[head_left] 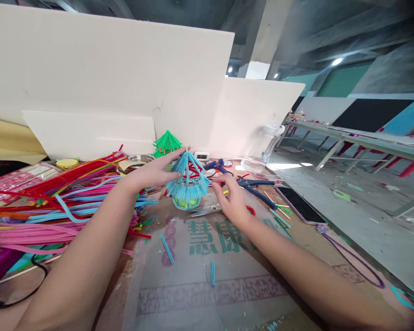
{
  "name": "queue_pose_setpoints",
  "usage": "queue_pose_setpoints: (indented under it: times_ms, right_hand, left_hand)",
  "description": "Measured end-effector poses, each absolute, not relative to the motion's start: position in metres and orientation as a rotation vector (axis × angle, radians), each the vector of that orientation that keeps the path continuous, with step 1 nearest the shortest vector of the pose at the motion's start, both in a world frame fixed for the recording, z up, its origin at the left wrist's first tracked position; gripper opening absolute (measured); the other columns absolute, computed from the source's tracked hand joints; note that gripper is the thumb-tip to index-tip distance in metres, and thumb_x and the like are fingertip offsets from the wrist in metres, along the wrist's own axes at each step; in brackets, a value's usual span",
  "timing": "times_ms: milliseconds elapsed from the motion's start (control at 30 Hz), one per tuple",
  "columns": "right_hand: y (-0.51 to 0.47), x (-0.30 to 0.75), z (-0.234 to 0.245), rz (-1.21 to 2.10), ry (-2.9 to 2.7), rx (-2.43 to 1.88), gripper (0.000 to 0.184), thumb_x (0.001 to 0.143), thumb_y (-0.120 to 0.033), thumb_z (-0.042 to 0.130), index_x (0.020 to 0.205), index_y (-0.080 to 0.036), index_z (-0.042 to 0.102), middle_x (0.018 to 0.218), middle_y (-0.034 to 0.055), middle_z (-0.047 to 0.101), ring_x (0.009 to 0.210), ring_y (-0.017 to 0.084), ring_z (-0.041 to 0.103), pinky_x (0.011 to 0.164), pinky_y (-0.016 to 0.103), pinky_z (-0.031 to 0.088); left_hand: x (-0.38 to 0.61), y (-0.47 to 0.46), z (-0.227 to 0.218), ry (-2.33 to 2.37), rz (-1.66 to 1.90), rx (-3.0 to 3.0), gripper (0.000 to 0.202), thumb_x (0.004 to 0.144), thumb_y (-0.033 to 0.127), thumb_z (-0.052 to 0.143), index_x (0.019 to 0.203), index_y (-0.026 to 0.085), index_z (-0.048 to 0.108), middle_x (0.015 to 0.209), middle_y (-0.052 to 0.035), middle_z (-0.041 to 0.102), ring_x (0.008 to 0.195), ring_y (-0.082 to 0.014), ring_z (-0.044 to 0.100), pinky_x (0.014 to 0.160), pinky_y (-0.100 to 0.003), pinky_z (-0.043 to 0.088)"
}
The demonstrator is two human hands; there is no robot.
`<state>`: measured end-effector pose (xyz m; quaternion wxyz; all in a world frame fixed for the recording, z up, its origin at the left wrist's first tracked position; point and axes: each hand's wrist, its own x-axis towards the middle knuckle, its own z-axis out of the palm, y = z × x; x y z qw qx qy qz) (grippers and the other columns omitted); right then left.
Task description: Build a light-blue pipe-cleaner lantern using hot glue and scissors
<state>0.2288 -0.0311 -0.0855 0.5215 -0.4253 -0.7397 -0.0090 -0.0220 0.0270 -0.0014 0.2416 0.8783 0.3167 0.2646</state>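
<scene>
Above cardboard (227,285) — left hand (152,172), right hand (232,200) on blue lantern (188,181).

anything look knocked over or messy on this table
The clear jar lies tipped on its side, right of the blue lantern held in the left hand. Also, cut blue bits are strewn over the cardboard.

Bright, soft daylight, with wide-angle bend at the edges.
We see a spot lamp (337,61) glowing on the dim ceiling (331,27), a sunlit floor patch (290,166) blown out, and white boards (106,69) bouncing soft light. The blue lantern (188,181) is sharp at centre; our forearms (83,266) stretch and soften toward the lower corners, and shadows are faint.
</scene>
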Motion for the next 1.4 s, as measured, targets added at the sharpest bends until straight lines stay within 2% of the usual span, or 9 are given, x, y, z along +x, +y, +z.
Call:
queue_pose_setpoints:
  times_ms: [333, 467, 700, 900, 1033, 1133, 1267, 1333, 1400]
  right_hand:
    - [-0.002, 0.242, -0.122, 0.363, -1.715, -1.135, 0.038, 0.099, -0.04, 0.04, 0.128, -0.018, 0.051, 0.121, 0.0124, 0.065, 0.112, 0.021, 0.061, 0.097, 0.038, 0.047]
    - [-0.005, 0.24, -0.121, 0.394, -1.766, -1.149, 0.038, 0.099, -0.038, 0.038, 0.128, -0.019, 0.055, 0.124, 0.012, 0.065, 0.117, 0.023, 0.06, 0.101, 0.041, 0.045]
    - [-0.012, 0.239, -0.117, 0.388, -1.814, -1.176, 0.038, 0.098, -0.034, 0.039, 0.127, -0.018, 0.059, 0.127, 0.0113, 0.065, 0.119, 0.025, 0.059, 0.102, 0.042, 0.044]
    - [-0.012, 0.239, -0.117, 0.401, -1.815, -1.188, 0.036, 0.098, -0.034, 0.04, 0.125, -0.019, 0.058, 0.127, 0.0101, 0.065, 0.117, 0.022, 0.06, 0.099, 0.037, 0.045]
    - [-0.004, 0.242, -0.121, 0.391, -1.76, -1.266, 0.03, 0.098, -0.035, 0.039, 0.106, -0.018, 0.062, 0.105, 0.0086, 0.071, 0.096, 0.021, 0.065, 0.085, 0.034, 0.048]
    - [0.002, 0.244, -0.124, 0.397, -1.787, -1.327, 0.025, 0.094, -0.031, 0.043, 0.09, -0.017, 0.064, 0.087, 0.0066, 0.07, 0.083, 0.021, 0.064, 0.076, 0.033, 0.047]
    - [0.003, 0.244, -0.126, 0.403, -1.85, -1.352, 0.022, 0.092, -0.027, 0.047, 0.095, -0.017, 0.066, 0.094, 0.0072, 0.071, 0.088, 0.022, 0.063, 0.079, 0.032, 0.046]
    - [0.003, 0.243, -0.126, 0.395, -1.861, -1.364, 0.022, 0.092, -0.028, 0.048, 0.098, -0.017, 0.066, 0.096, 0.0078, 0.071, 0.089, 0.022, 0.063, 0.078, 0.032, 0.045]
    - [0.002, 0.243, -0.125, 0.388, -1.872, -1.373, 0.022, 0.092, -0.028, 0.048, 0.097, -0.017, 0.066, 0.095, 0.0077, 0.071, 0.087, 0.022, 0.063, 0.076, 0.032, 0.045]
  left_hand:
    - [-0.01, 0.027, -0.007, 0.834, 0.845, 2.322, 0.08, 0.078, 0.026, 0.055, 0.152, 0.015, 0.027, 0.157, -0.0066, 0.032, 0.142, -0.0258, 0.035, 0.119, -0.039, 0.026]
    - [-0.007, 0.026, -0.005, 0.832, 0.847, 2.293, 0.081, 0.076, 0.024, 0.054, 0.151, 0.011, 0.028, 0.158, -0.0091, 0.03, 0.142, -0.0274, 0.034, 0.12, -0.041, 0.025]
    - [-0.007, 0.031, -0.008, 0.792, 0.921, 2.214, 0.083, 0.072, 0.019, 0.055, 0.151, 0.015, 0.03, 0.155, -0.0088, 0.036, 0.14, -0.0293, 0.038, 0.116, -0.044, 0.032]
    - [-0.011, 0.03, -0.004, 0.827, 0.924, 2.178, 0.066, 0.082, 0.03, 0.054, 0.145, 0.017, 0.042, 0.153, -0.0066, 0.041, 0.14, -0.027, 0.039, 0.116, -0.041, 0.031]
    - [-0.013, 0.025, 0.001, 0.97, 0.967, 2.099, 0.063, 0.087, 0.047, 0.054, 0.142, 0.018, 0.047, 0.136, -0.0098, 0.059, 0.119, -0.0282, 0.058, 0.1, -0.042, 0.049]
    - [-0.018, 0.028, 0.002, 1.09, 0.933, 2.199, 0.063, 0.082, 0.051, 0.061, 0.135, 0.017, 0.055, 0.127, -0.0118, 0.064, 0.111, -0.0276, 0.062, 0.093, -0.04, 0.052]
    - [-0.027, 0.03, 0.005, 1.128, 0.854, 2.332, 0.06, 0.078, 0.047, 0.065, 0.131, 0.021, 0.058, 0.123, -0.0091, 0.065, 0.106, -0.0246, 0.063, 0.086, -0.035, 0.053]
    - [-0.029, 0.025, 0.01, 1.199, 0.872, 2.292, 0.052, 0.08, 0.044, 0.061, 0.128, 0.022, 0.06, 0.108, -0.0059, 0.07, 0.094, -0.022, 0.066, 0.079, -0.032, 0.054]
    - [-0.029, 0.019, 0.015, 1.312, 0.942, 2.276, 0.039, 0.082, 0.044, 0.058, 0.112, 0.021, 0.069, 0.092, -0.0035, 0.073, 0.083, -0.0204, 0.066, 0.073, -0.03, 0.052]
